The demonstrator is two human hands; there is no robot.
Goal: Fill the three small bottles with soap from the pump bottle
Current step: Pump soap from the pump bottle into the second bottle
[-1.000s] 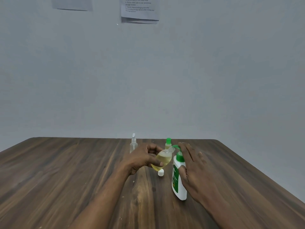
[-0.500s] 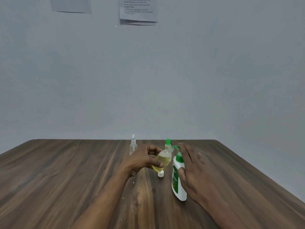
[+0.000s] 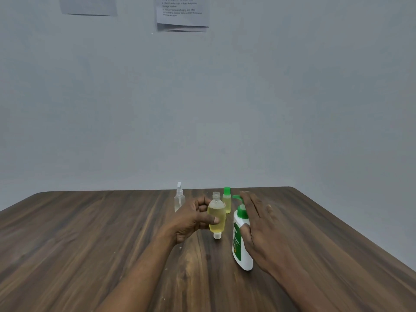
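— Where's the bottle?
— My left hand grips the small bottle, fingers curled round it. It's upright, open neck up, and looks nearly full.
— And the right?
— My right hand lies with straight fingers over the head of the pump bottle.
— Next?
— Capping, I'd judge. The white cap sits on the table just beneath the left hand's bottle, between both hands; the right is freer to fetch it.

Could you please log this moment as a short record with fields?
Left hand: grips small clear uncapped bottle, upright, mostly full of yellow soap
Right hand: fingers straight, on green pump head of white pump bottle
White cap: loose on brown wooden table
Small green-capped bottle: capped, yellow inside
Clear spray bottle: looks empty
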